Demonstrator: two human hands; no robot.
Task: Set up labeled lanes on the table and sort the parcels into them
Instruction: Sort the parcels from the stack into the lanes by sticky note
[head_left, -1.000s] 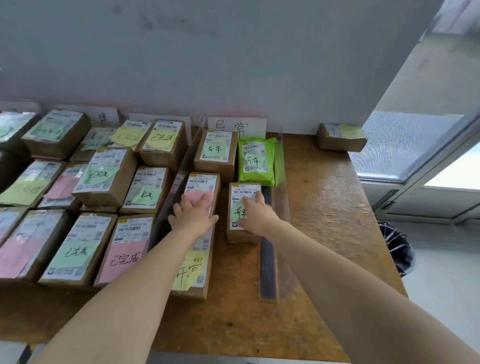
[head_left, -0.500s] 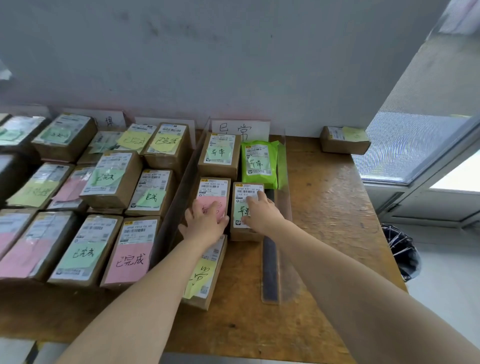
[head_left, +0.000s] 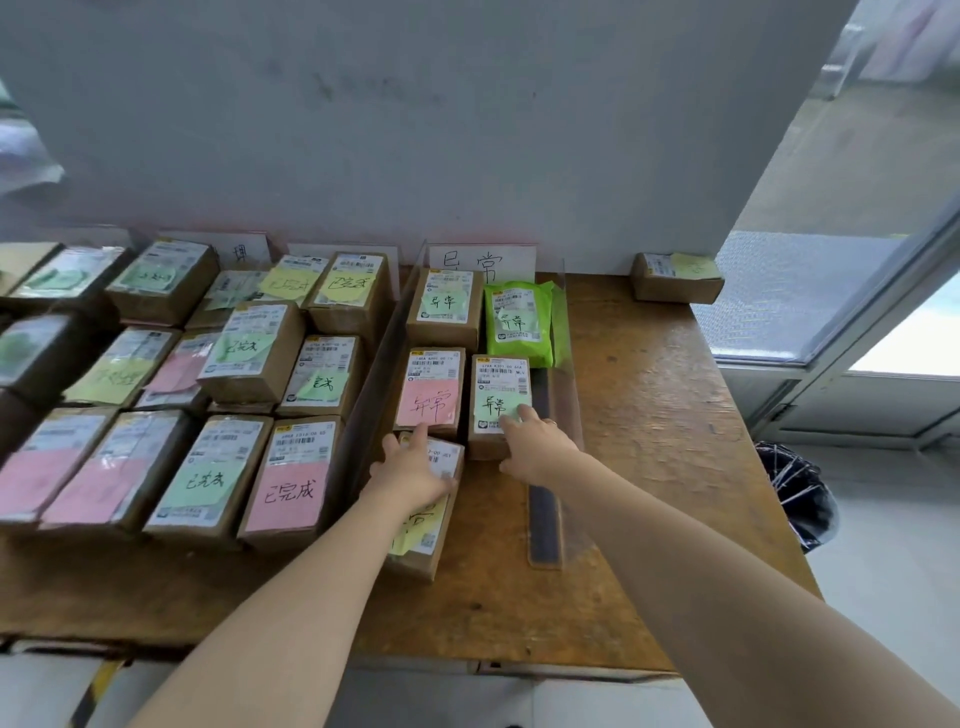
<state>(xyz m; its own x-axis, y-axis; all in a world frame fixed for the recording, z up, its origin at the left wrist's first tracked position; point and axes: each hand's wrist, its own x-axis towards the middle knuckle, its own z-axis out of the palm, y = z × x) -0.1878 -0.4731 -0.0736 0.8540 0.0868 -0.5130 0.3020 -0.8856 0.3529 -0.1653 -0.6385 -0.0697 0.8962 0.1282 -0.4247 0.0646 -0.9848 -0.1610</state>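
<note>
I see left hand (head_left: 410, 470) flat on yellow-note parcel (head_left: 425, 530), near end of right lane, index tip touching pink-note parcel (head_left: 430, 392) beyond, right hand (head_left: 535, 444) open, fingers straight on green-note parcel (head_left: 500, 397) beside it, hands apart, wooden table (head_left: 649, 441) beneath.

Parcel with the yellow note (head_left: 428, 535) mostly under the left grip (head_left: 413, 470) and forearm, writing half hidden, far-left parcels (head_left: 31, 358) blurred and cut by the frame edge, lane card (head_left: 244, 252) largely behind boxes, shipping-label print too small to read, bin (head_left: 800, 493) partly behind the worktop (head_left: 649, 415)
</note>
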